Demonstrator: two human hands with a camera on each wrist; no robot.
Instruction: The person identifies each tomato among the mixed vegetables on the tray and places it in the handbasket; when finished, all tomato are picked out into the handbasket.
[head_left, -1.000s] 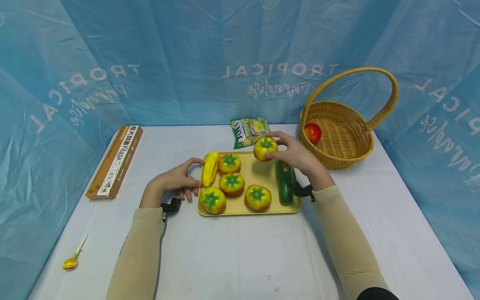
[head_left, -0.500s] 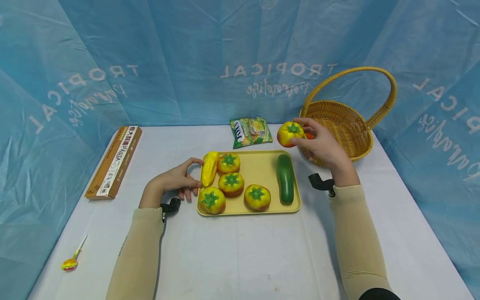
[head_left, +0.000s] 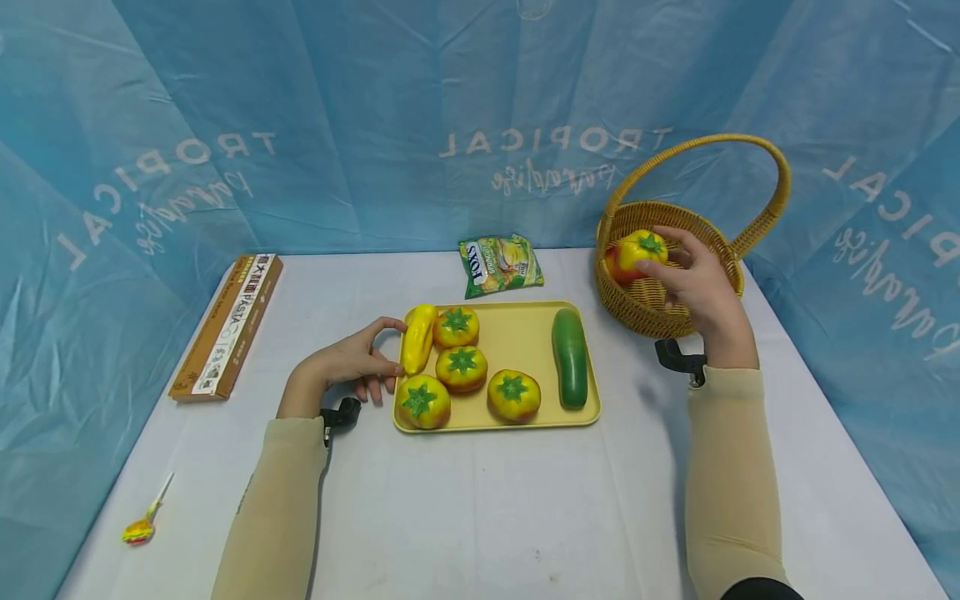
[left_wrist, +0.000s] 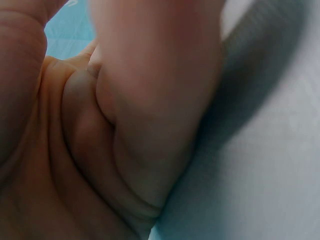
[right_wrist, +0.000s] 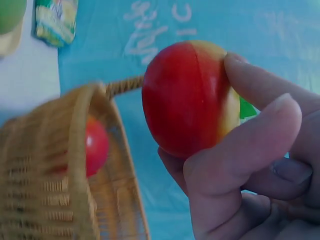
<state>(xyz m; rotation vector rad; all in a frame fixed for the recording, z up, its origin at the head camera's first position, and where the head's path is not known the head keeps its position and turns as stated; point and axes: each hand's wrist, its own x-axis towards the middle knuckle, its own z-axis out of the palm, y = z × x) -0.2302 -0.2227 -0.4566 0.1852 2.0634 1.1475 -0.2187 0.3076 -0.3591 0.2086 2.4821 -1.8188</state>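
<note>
My right hand (head_left: 708, 292) pinches a yellow-red fruit with a green star-shaped top (head_left: 642, 248) over the wicker basket (head_left: 648, 321); the right wrist view shows the fruit's red underside (right_wrist: 185, 100) between thumb and fingers. A red fruit (right_wrist: 96, 147) lies inside the basket. At the yellow tray's (head_left: 525, 312) left edge, my left hand (head_left: 337, 362) touches the tray's edge beside the yellow banana-like piece (head_left: 417, 340) with thumb and forefinger; whether it grips is unclear. Several similar fruits (head_left: 462, 368) and a green cucumber (head_left: 571, 358) lie on the tray.
Behind the tray lies a green snack packet (head_left: 501, 265). A brown pasta box (head_left: 227, 327) is at the left, with a lollipop (head_left: 141, 528) nearer the front left. The basket's tall handle (head_left: 701, 140) arches above it, and a blue curtain (head_left: 375, 125) hangs behind.
My right hand has carried the yellow-red fruit from above the tray rightward to over the basket. My left hand has stayed at the tray's left edge.
</note>
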